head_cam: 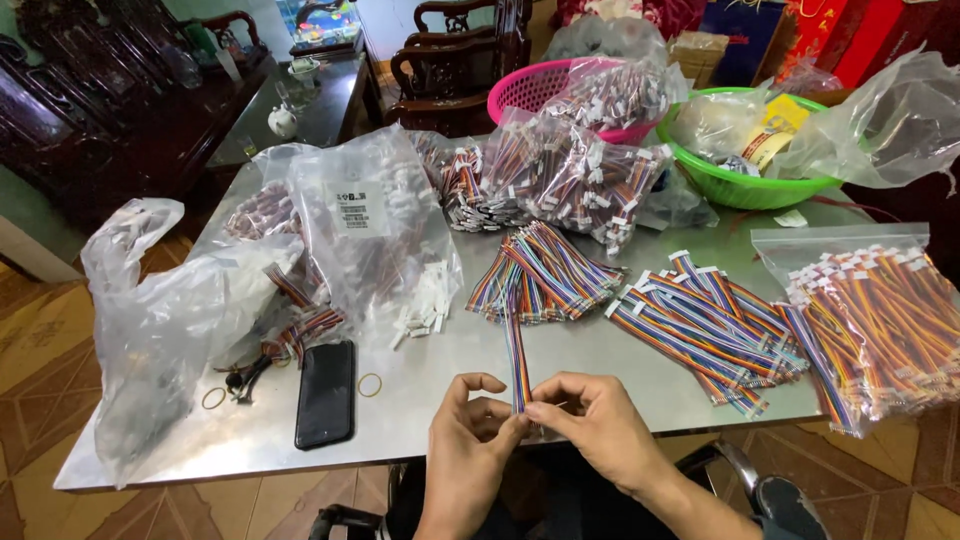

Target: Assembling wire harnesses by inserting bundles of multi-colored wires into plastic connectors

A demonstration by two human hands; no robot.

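Cable (517,362), a flat rainbow ribbon, stands up from my fingers at the near edge of the table (440,375), its lower end pinched between both hands and its upper end reaching back toward the loose pile of cables (545,275) behind it. My left hand (470,430) closes thumb and fingertips on the cable's bottom end from the left; my right hand (600,425) pinches the same end from the right, so the 2 hands touch there. Right of the pile lies a fan of cables with white plugs (700,320), and beyond that a clear bag (880,320) full of the same. Left of my hands a black phone (326,393) lies flat, a rubber band (370,385) just beside it. Farther left are clear bags (370,230) of cables and loose white plugs (425,305). At the far edge sit a pink basket (530,90) and a green basket (745,185).
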